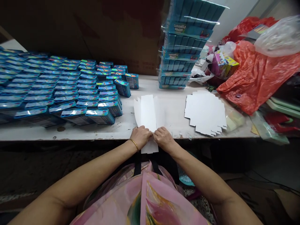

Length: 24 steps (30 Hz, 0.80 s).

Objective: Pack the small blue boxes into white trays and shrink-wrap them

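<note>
Across the near edge of the long white worktop (173, 104), pinching the half-folded white cardboard box (148, 109) with curled fingers of bare left hand (140, 137) and bare right hand (163, 139), crease both corners evenly, aligning side flaps (137, 112) squarely.

The left arm (93, 170) and the right arm (201, 172) are bare, with both elbows bent and held out wide, and they slant in toward each other to make a big pointy shape at the near edge of the tabletop (127, 126). The left hand (140, 137) and the right hand (165, 140) are side by side right at that edge, very close together, with their backs facing up. On both hands the fingers are curled in and pinched, and the wrists are just on the body's side of the edge.
</note>
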Available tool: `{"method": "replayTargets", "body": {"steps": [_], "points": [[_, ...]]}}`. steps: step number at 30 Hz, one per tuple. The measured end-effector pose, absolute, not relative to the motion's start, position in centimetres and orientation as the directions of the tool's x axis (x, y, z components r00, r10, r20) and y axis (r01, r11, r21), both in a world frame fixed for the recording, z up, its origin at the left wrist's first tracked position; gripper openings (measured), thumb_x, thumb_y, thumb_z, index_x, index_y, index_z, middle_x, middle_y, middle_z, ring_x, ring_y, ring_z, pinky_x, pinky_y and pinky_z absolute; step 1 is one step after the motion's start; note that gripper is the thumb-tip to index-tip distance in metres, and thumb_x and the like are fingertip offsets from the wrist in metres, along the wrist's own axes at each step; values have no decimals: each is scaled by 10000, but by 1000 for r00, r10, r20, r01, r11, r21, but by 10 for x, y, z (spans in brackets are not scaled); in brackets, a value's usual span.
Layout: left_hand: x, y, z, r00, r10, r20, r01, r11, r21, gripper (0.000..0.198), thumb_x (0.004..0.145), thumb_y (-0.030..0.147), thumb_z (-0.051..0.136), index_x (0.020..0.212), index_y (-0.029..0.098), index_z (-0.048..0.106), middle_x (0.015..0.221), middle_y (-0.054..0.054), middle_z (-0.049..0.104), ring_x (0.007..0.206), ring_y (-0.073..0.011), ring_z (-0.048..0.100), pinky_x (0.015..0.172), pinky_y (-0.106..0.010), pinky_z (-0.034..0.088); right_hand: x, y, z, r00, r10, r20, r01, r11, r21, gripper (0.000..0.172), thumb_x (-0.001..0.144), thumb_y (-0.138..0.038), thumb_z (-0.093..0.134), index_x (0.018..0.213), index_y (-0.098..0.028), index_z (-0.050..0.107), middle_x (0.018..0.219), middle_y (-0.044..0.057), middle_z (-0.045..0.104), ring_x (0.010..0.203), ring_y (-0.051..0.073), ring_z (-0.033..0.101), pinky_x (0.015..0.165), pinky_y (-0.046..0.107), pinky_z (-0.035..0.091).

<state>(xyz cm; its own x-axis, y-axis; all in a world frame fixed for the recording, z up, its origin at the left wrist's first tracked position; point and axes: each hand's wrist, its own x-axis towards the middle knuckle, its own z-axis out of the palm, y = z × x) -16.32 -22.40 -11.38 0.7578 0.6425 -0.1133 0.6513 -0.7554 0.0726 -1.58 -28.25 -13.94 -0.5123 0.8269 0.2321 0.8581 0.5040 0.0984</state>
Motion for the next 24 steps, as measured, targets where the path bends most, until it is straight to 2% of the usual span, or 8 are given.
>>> {"method": "replayTargets", "body": {"steps": [2, 4, 7, 10, 15, 18, 21, 24], "points": [[-163, -222, -114, 771, 628, -105, 637, -767, 85, 289, 847, 295, 392, 772, 199, 654, 765, -62, 640, 801, -199, 532, 583, -284, 349, -13, -296, -139, -506, 821, 264, 859, 507, 71, 228, 826, -235, 482, 987, -117, 593, 875, 99, 607, 925, 222, 517, 919, 436, 331], [-163, -220, -113, 779, 616, -119, 626, -773, 98, 315, 853, 325, 378, 791, 199, 660, 781, -67, 647, 804, -194, 541, 591, -279, 358, -9, -310, -142, -475, 831, 290, 876, 478, 65, 464, 781, -328, 546, 1186, -112, 483, 1131, 140, 537, 1160, 298, 392, 1015, 532, 194], [-162, -218, -111, 777, 613, -145, 628, -772, 103, 340, 855, 354, 368, 794, 202, 667, 798, -73, 655, 812, -198, 554, 608, -278, 374, -2, -316, -149, -483, 809, 334, 873, 475, 113, 485, 795, -202, 506, 1265, -141, 405, 1195, 129, 503, 1267, 300, 262, 1027, 586, 129], [-160, -216, -107, 780, 600, -177, 622, -776, 108, 359, 852, 375, 360, 781, 210, 670, 803, -71, 662, 796, -198, 569, 607, -275, 379, 5, -306, -155, -530, 754, 388, 839, 532, 113, 406, 823, -117, 413, 1222, -184, 450, 1147, 97, 533, 1261, 263, 287, 1012, 592, 189], [-160, -207, -100, 792, 566, -228, 603, -784, 150, 346, 826, 384, 373, 765, 224, 673, 775, -63, 668, 732, -183, 586, 567, -255, 353, 1, -294, -159, -349, 792, 502, 885, 455, -102, 356, 767, -95, 446, 1098, -173, 552, 1055, 97, 555, 1193, 273, 352, 912, 455, 413], [-161, -196, -93, 809, 521, -273, 581, -781, 231, 403, 828, 398, 336, 720, 208, 674, 704, -61, 660, 627, -163, 567, 533, -252, 324, -8, -294, -157, -257, 836, 485, 896, 394, -205, 365, 766, -72, 429, 1099, -156, 552, 882, 81, 582, 1049, 240, 446, 882, 404, 438], [-163, -185, -85, 858, 423, -292, 509, -781, 363, 457, 832, 438, 315, 702, 175, 665, 646, -51, 641, 581, -137, 538, 529, -237, 318, -16, -292, -152, -180, 879, 441, 901, 328, -286, 354, 801, -82, 391, 1113, -149, 544, 865, 87, 576, 969, 222, 467, 834, 369, 460], [-165, -177, -82, 885, 353, -304, 457, -787, 414, 273, 757, 377, 478, 737, 173, 658, 648, -19, 634, 595, -124, 529, 542, -218, 330, -22, -289, -145, -128, 895, 427, 889, 294, -351, 372, 823, -83, 358, 1145, -163, 526, 907, 95, 571, 943, 203, 484, 799, 342, 478]]}}
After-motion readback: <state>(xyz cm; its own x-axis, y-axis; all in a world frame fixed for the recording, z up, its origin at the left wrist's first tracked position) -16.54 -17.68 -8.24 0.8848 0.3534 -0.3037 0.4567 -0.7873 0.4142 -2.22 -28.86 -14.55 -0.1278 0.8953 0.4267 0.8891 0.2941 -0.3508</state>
